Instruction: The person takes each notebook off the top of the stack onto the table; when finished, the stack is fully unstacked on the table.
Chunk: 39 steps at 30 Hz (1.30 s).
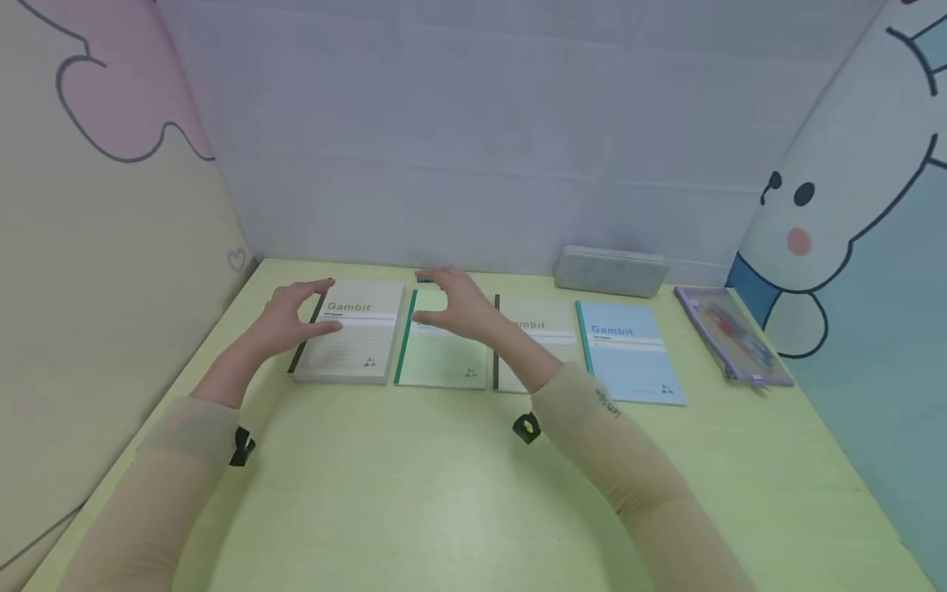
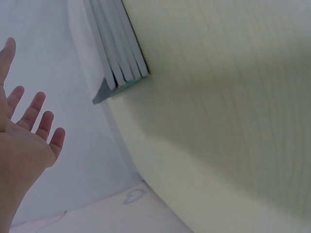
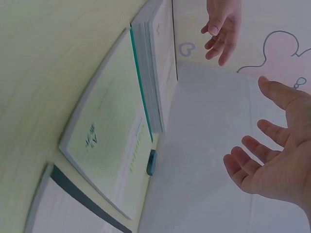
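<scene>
At the left of the table, a stack of notebooks [image 1: 348, 344] has a white top cover with a black spine and the word Gambit. My left hand [image 1: 287, 319] hovers above its left edge, thumb and fingers apart, holding nothing. In the left wrist view, the notebooks' page edges [image 2: 121, 48] show several layers. My right hand [image 1: 464, 309] is over the green notebook [image 1: 441, 362], with spread fingers and nothing in them. The right wrist view shows both hands in the air, apart from the notebooks. Part of the green cover is hidden by the right hand.
Right of the green notebook lie a white notebook [image 1: 543, 329], partly behind the right forearm, and a blue notebook [image 1: 632, 362]. A grey case [image 1: 611, 271] stands at the back; a purple-edged pouch [image 1: 732, 337] with pens lies far right. A small dark blue block [image 3: 152, 162] sits behind the green notebook.
</scene>
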Each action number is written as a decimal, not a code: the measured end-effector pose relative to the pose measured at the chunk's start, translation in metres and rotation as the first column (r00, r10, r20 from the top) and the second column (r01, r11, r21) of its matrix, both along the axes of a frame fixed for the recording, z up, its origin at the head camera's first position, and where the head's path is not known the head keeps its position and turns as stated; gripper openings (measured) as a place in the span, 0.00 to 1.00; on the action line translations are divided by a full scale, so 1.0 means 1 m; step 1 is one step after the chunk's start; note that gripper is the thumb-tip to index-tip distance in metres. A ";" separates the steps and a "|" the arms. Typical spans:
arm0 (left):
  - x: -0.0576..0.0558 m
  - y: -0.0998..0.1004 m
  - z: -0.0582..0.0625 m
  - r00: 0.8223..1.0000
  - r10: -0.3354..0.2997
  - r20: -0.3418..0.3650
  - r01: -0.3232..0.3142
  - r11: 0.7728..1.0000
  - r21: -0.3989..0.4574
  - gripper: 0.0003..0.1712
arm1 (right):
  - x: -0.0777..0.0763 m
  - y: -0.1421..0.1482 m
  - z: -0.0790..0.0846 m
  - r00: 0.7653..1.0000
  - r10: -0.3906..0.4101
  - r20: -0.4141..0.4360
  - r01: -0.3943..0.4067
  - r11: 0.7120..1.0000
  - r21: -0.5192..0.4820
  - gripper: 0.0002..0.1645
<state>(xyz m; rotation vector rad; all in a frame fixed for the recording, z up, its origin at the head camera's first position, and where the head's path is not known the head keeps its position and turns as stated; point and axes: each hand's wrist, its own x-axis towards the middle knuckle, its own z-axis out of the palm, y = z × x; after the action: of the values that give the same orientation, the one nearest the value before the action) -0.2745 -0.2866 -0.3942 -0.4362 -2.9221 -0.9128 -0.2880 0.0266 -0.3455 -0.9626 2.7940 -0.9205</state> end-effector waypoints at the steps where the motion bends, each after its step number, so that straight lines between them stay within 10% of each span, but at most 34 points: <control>1: -0.001 -0.004 -0.002 1.000 0.009 0.014 -0.009 1.000 -0.004 0.48 | 0.000 -0.005 -0.004 1.000 -0.002 0.007 0.002 1.000 0.006 0.41; 20: -0.020 -0.033 -0.038 0.961 0.120 0.248 -0.108 0.992 -0.061 0.57 | -0.003 -0.058 -0.083 0.991 -0.082 0.106 0.074 0.995 0.074 0.42; 39: -0.019 -0.032 -0.043 0.940 0.065 0.335 -0.085 0.995 0.044 0.54 | 0.006 -0.070 -0.097 0.990 -0.091 0.108 0.072 0.984 0.161 0.42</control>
<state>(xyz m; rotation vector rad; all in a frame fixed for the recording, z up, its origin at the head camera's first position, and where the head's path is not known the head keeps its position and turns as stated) -0.2937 -0.3191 -0.4372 -0.1776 -3.1716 -1.1616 -0.2822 -0.0433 -0.4422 -0.7540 2.7759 -0.7251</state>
